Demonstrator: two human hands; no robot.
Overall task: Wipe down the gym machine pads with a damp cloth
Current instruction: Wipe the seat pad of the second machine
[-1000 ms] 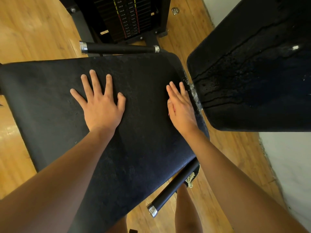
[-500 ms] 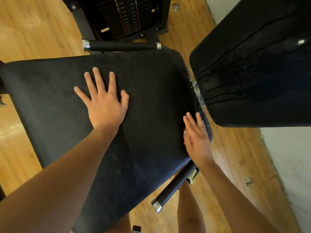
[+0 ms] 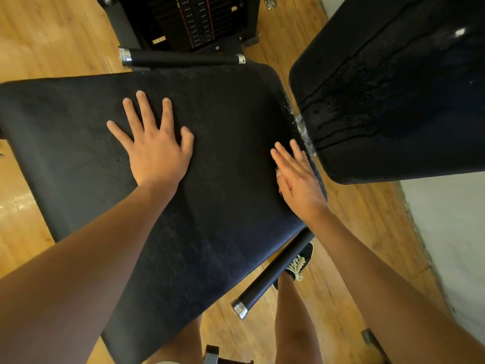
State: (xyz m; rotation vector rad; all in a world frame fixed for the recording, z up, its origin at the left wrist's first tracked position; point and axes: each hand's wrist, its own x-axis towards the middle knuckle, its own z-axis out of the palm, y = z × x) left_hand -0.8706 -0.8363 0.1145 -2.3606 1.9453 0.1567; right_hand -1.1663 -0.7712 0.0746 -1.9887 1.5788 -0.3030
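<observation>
Right hand (image 3: 299,182) has slid forward along the near-right edge since half a second back; left hand (image 3: 157,153) has barely shifted.

- Dark cloth (image 3: 223,179), towel-like nap, lies spread over the seat pad (image 3: 294,228). Only the pad's pebbled right corner shows bare.
- Left hand: flat on the cloth, palm down, fingers straight and splayed, gripping nothing.
- Right hand: fingers straight and held together, laid against the cloth at its right edge, tilted slightly onto its side. Nothing pinched.
- Hands well apart, a stretch of cloth between them.
- Back pad (image 3: 393,101): just right of the seat pad, black, with wet streaks and droplets across its face.
- Grip bar (image 3: 183,59), chrome-capped, beyond the far edge of the cloth; second bar (image 3: 273,274) juts out beneath the near-right edge.
- Weight stack (image 3: 196,19) behind the far bar.
- Wooden floor (image 3: 52,35) all round; a laced shoe (image 3: 301,258) beside the lower bar.
</observation>
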